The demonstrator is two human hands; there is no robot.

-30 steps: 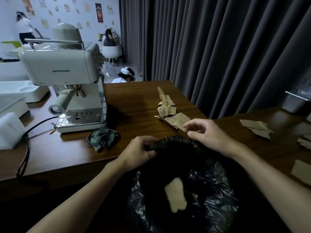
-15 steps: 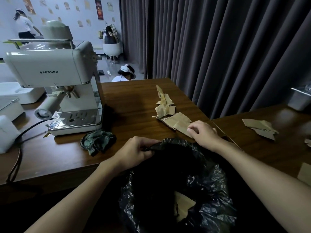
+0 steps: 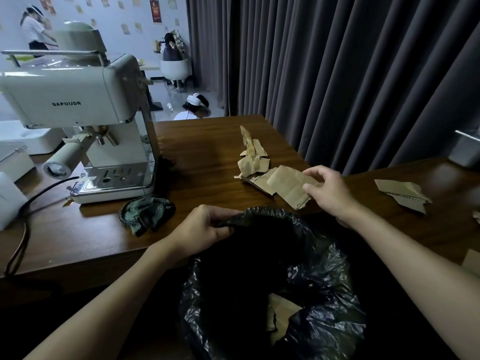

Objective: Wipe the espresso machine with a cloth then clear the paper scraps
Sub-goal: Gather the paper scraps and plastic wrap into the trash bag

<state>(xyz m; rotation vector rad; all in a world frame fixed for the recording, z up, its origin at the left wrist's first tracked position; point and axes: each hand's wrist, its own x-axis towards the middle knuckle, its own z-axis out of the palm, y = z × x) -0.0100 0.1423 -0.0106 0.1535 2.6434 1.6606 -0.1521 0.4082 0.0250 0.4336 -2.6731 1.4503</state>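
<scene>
A cream espresso machine stands at the left of the wooden table. A crumpled green cloth lies in front of it. My left hand grips the rim of a black bin bag held below the table edge; a brown paper scrap lies inside it. My right hand pinches a brown paper scrap, lifted off the pile of paper scraps on the table.
More paper scraps lie on a second table to the right, another piece at the right edge. A black power cord trails at the left. Dark curtains hang behind. White appliances sit far left.
My right hand reached the pile, took hold of a scrap and lifted it. The scrap that was falling one second ago has settled in the bag. My left hand keeps its grip on the rim.
</scene>
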